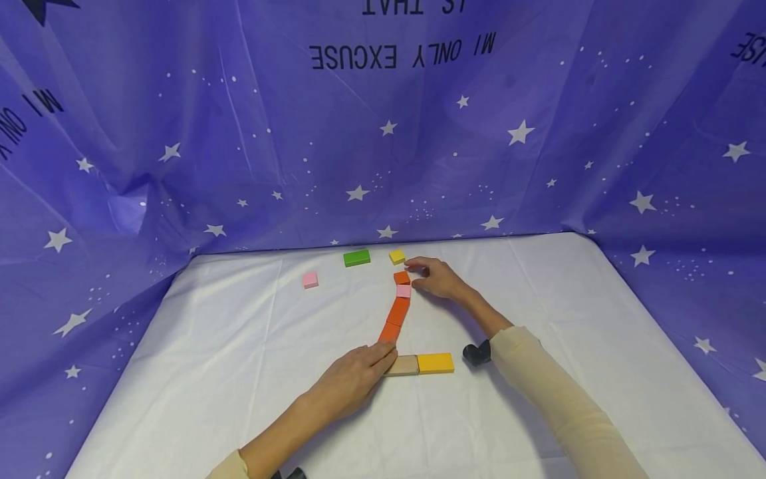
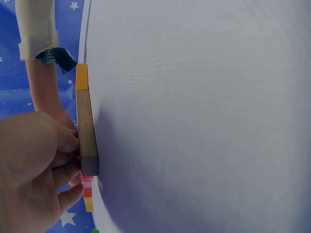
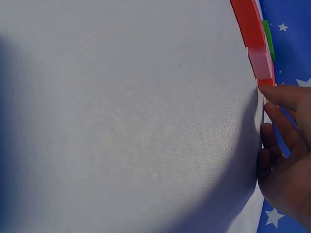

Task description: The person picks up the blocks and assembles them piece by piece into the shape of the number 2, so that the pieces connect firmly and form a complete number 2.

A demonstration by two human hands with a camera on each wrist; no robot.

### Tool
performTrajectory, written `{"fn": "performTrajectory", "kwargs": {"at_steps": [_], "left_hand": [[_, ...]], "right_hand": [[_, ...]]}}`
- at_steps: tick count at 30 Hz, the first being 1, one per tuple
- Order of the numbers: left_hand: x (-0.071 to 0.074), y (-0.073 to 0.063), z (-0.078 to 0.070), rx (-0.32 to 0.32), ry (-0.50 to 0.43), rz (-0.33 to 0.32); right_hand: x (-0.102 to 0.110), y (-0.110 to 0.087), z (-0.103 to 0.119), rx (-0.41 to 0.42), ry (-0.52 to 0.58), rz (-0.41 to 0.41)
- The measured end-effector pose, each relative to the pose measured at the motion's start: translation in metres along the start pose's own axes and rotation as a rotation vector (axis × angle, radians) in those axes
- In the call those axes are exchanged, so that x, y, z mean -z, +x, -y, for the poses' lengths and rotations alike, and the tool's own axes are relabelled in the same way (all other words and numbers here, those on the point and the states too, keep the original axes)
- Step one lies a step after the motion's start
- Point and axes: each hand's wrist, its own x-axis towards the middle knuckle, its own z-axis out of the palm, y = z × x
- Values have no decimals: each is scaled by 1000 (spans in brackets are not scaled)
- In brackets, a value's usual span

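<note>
On the white table, a bent line of wooden blocks runs away from me: a longer orange block (image 1: 398,310) with another orange block (image 1: 389,331) at its near end, then a small pink block (image 1: 403,291) and a small orange block (image 1: 401,278) at the far end. My left hand (image 1: 353,378) rests its fingers where the line meets a plain wooden block (image 2: 87,131), partly covering both. A yellow block (image 1: 435,362) adjoins the plain one on the right. Beside the far orange block is my right hand (image 1: 435,278), fingers loosely bent, thumb tip right at that block.
Beyond the line lies a small yellow block (image 1: 397,257), with a green block (image 1: 357,258) to its left. A pink block (image 1: 310,280) sits farther left. Purple star-printed cloth (image 1: 335,153) hangs behind and at both sides of the table (image 1: 251,332).
</note>
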Motion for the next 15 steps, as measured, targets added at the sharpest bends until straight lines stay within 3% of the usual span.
{"fn": "performTrajectory", "kwargs": {"at_steps": [9,15], "left_hand": [[-1,0,1,-19,7,-32],[-1,0,0,-2,8,1]], "right_hand": [[-2,-4,2,-21,1,-41],[-3,-7,4,-8,-10,-49]]}}
